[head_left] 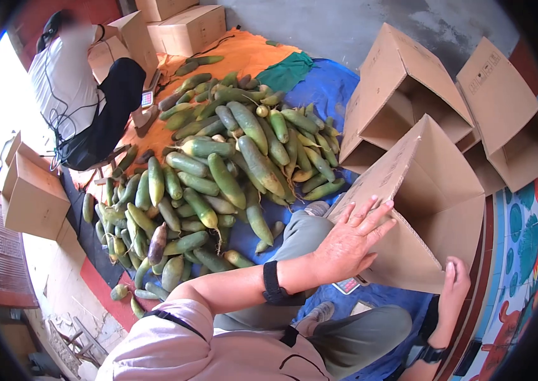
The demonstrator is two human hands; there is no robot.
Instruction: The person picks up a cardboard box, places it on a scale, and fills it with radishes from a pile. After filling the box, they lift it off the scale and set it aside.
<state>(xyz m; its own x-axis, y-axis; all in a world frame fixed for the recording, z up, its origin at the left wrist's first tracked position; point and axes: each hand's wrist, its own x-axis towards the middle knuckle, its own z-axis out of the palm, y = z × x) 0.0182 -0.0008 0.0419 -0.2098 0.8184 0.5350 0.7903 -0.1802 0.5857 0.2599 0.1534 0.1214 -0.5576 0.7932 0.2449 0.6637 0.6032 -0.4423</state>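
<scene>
A cardboard box (402,238) with its open end facing right stands tilted in front of my knees. My left hand (353,240) lies against the box's near side, fingers stretched out and flat on the cardboard. At the box's lower right edge, my right hand (454,286) has its fingertips curled onto the rim, with the thumb side partly hidden. Under the box a small part of a device with keys (346,286) shows on the blue sheet. A large heap of green radishes (224,181) lies just left of the box.
Other open cardboard boxes (402,89) stand behind at right, another (504,108) beside them. At upper left a person (78,89) squats near more boxes (186,30). A box (34,190) stands at far left. Orange and blue sheets (336,79) cover the floor.
</scene>
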